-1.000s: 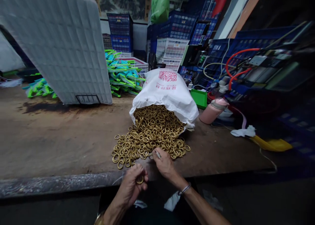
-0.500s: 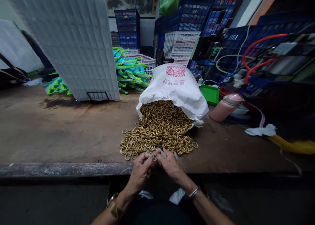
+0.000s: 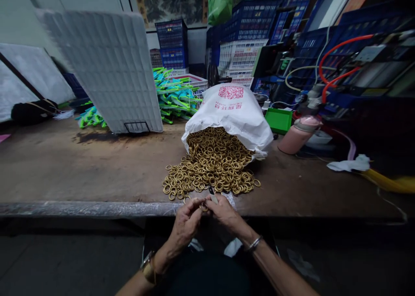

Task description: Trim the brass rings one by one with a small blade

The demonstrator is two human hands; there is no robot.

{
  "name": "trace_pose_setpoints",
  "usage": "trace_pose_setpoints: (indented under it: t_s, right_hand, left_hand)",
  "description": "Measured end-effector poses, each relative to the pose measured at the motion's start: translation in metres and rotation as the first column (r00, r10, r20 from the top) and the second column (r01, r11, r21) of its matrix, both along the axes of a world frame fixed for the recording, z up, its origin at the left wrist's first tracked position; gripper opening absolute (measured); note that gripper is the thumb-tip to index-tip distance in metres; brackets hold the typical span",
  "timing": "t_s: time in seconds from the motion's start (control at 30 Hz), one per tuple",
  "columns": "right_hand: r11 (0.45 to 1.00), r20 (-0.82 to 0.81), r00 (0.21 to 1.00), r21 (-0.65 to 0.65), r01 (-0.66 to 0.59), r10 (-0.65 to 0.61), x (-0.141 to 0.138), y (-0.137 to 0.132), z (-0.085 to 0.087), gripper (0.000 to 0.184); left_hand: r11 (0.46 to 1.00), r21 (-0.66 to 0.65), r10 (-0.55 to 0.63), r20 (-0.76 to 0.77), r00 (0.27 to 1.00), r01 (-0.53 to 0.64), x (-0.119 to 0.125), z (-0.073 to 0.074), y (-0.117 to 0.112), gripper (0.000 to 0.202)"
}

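A heap of brass rings (image 3: 210, 166) spills from a white sack (image 3: 231, 112) lying on its side on the brown workbench (image 3: 81, 170). My left hand (image 3: 185, 224) and my right hand (image 3: 223, 211) meet at the bench's near edge, just below the heap. Both are closed in a pinch around a brass ring (image 3: 204, 207) held between them. A small dark tool tip (image 3: 212, 195) sticks up from my right fingers. A watch sits on my left wrist and a bracelet on my right.
A white gridded panel (image 3: 106, 71) leans at the back left, with green and blue plastic parts (image 3: 171, 95) behind it. A green box (image 3: 279, 119), a pink bottle (image 3: 298, 136), hoses and stacked blue crates (image 3: 246, 23) crowd the right. Plastic film covers the bench edge (image 3: 81, 208).
My left hand has risen from the bench edge to meet my right hand at the ring pile, and both now pinch a ring together. The view has shifted slightly.
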State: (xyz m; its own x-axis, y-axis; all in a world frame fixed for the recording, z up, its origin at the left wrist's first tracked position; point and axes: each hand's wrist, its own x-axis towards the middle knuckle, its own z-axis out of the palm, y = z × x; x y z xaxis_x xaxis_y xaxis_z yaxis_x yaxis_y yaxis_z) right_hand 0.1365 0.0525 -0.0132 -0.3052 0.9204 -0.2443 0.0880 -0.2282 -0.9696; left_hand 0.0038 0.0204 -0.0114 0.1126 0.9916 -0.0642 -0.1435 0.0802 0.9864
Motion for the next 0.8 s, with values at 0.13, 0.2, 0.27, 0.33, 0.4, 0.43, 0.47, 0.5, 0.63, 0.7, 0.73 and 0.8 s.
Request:
trace_pose_setpoints:
  t_s: [0.13, 0.2, 0.27, 0.33, 0.4, 0.43, 0.47, 0.5, 0.63, 0.7, 0.73, 0.8]
  right_hand:
    - [0.985, -0.072, 0.997, -0.170, -0.021, 0.009, -0.001, -0.006, 0.001, 0.015]
    - [0.990, -0.057, 0.998, -0.144, -0.003, -0.005, -0.001, -0.008, 0.000, 0.016]
    - [0.998, 0.003, 1.000, -0.053, 0.022, -0.022, -0.001, -0.010, -0.002, 0.019]
    - [0.998, 0.074, 0.997, 0.061, 0.028, -0.033, 0.000, -0.011, -0.004, 0.025]
    - [0.990, 0.122, 0.992, 0.140, 0.018, -0.035, 0.002, -0.014, -0.006, 0.028]
    - [0.987, 0.139, 0.990, 0.158, 0.012, -0.034, 0.002, -0.015, -0.006, 0.028]
    - [0.986, 0.156, 0.987, 0.166, 0.008, -0.034, 0.003, -0.016, -0.007, 0.028]
    - [0.986, 0.174, 0.984, 0.167, 0.007, -0.036, 0.003, -0.017, -0.007, 0.027]
    - [0.985, 0.227, 0.973, 0.173, 0.002, -0.042, 0.005, -0.018, -0.007, 0.024]
    - [0.990, 0.205, 0.978, 0.140, 0.006, -0.035, 0.006, -0.017, -0.009, 0.025]
    - [0.992, 0.192, 0.981, 0.127, 0.011, -0.035, 0.007, -0.017, -0.010, 0.026]
    - [0.989, 0.207, 0.977, 0.144, 0.027, -0.057, 0.009, -0.016, -0.013, 0.027]
  left_hand:
    - [0.998, 0.062, -0.006, -0.111, 0.994, 0.013, -0.005, 0.006, -0.007, 0.023]
    - [0.998, 0.068, 0.005, -0.131, 0.991, 0.004, -0.006, 0.008, -0.008, 0.018]
    - [0.999, 0.051, 0.008, -0.130, 0.991, -0.002, -0.005, 0.009, -0.010, 0.015]
    - [0.999, 0.034, 0.013, -0.116, 0.993, -0.009, -0.003, 0.007, -0.011, 0.016]
    - [1.000, 0.015, 0.015, -0.102, 0.995, -0.013, -0.002, 0.002, -0.012, 0.017]
    - [1.000, -0.005, 0.006, -0.095, 0.995, -0.007, -0.001, 0.000, -0.012, 0.019]
    - [0.999, -0.038, -0.012, -0.085, 0.996, 0.009, -0.001, -0.003, -0.013, 0.022]
    - [0.996, -0.081, -0.041, -0.073, 0.996, 0.035, -0.001, -0.005, -0.013, 0.026]
    - [0.953, -0.257, -0.156, 0.031, 0.987, 0.158, -0.001, -0.009, -0.014, 0.034]
    - [0.939, -0.293, -0.156, 0.100, 0.983, 0.179, 0.000, -0.008, -0.014, 0.035]
    - [0.936, -0.303, -0.146, 0.135, 0.980, 0.181, 0.001, -0.007, -0.014, 0.035]
    - [0.933, -0.316, -0.117, 0.186, 0.976, 0.172, 0.003, -0.005, -0.014, 0.036]
